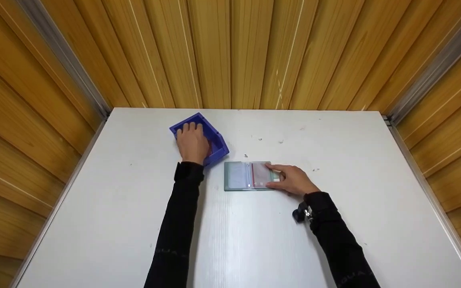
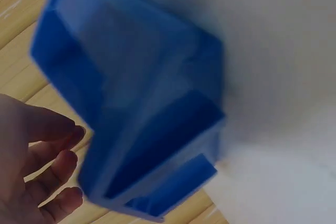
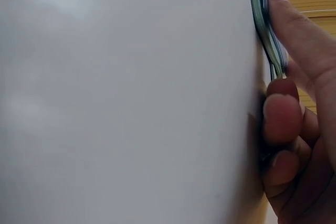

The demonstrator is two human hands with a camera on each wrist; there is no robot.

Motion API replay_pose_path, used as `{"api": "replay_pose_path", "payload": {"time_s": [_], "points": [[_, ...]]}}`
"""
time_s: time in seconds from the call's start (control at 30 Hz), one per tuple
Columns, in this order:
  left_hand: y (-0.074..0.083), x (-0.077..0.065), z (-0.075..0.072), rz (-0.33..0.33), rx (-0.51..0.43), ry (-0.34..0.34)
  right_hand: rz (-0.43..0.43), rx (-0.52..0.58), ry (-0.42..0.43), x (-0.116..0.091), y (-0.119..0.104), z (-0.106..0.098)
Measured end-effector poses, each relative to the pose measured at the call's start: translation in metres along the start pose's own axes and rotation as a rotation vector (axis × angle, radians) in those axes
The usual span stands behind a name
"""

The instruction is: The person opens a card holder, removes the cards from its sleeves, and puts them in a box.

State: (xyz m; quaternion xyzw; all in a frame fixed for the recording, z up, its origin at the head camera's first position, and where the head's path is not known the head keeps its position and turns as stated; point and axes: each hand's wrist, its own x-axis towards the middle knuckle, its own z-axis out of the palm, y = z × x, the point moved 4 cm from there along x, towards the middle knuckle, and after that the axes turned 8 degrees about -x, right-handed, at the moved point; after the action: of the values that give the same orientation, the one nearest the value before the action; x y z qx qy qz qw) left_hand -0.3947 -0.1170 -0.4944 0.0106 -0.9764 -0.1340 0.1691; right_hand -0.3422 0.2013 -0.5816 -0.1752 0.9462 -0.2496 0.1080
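A blue plastic bin (image 1: pixel 219 145) stands turned at an angle, with something reddish (image 1: pixel 210 148) lying inside. My left hand (image 1: pixel 192 143) reaches over its near left side, fingertips inside the rim in the head view. In the left wrist view the loosely bent fingers (image 2: pixel 65 163) show nothing between them. To the right of the bin lies a card holder (image 1: pixel 236 176) spread open, with clear sleeves and a red-edged card (image 1: pixel 260 175) in the right-hand one. My right hand (image 1: pixel 292 179) grips the holder's right edge, thumb and fingers about the sleeves.
Both things stand on a white table (image 1: pixel 254 236). Small scraps or marks (image 1: pixel 281 141) dot its surface behind the card holder. Wood-patterned panels (image 1: pixel 250 56) rise at the back and on both sides. A small black device (image 1: pixel 302 213) is strapped to the right wrist.
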Motion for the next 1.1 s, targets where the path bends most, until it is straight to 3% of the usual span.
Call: {"api": "replay_pose_path", "payload": {"time_s": [0.23, 0.37, 0.53, 0.7, 0.83, 1.1], "points": [[0.019, -0.021, -0.019, 0.089, -0.174, 0.060, 0.001, -0.006, 0.004, -0.002, 0.002, 0.000], [0.032, -0.041, -0.014, 0.226, -0.247, 0.036, 0.003, 0.003, 0.010, -0.004, 0.004, 0.000], [0.048, -0.067, 0.006, 0.426, -0.276, -0.081, 0.002, 0.007, 0.005, -0.005, 0.007, 0.002], [0.060, -0.087, 0.029, 0.536, -0.254, -0.248, -0.004, 0.009, 0.008, -0.004, 0.005, 0.001], [0.063, -0.095, 0.042, 0.567, -0.185, -0.331, -0.003, 0.012, -0.001, -0.004, 0.004, 0.000], [0.059, -0.095, 0.043, 0.548, -0.173, -0.347, -0.026, 0.000, 0.027, -0.001, -0.007, -0.003]]}}
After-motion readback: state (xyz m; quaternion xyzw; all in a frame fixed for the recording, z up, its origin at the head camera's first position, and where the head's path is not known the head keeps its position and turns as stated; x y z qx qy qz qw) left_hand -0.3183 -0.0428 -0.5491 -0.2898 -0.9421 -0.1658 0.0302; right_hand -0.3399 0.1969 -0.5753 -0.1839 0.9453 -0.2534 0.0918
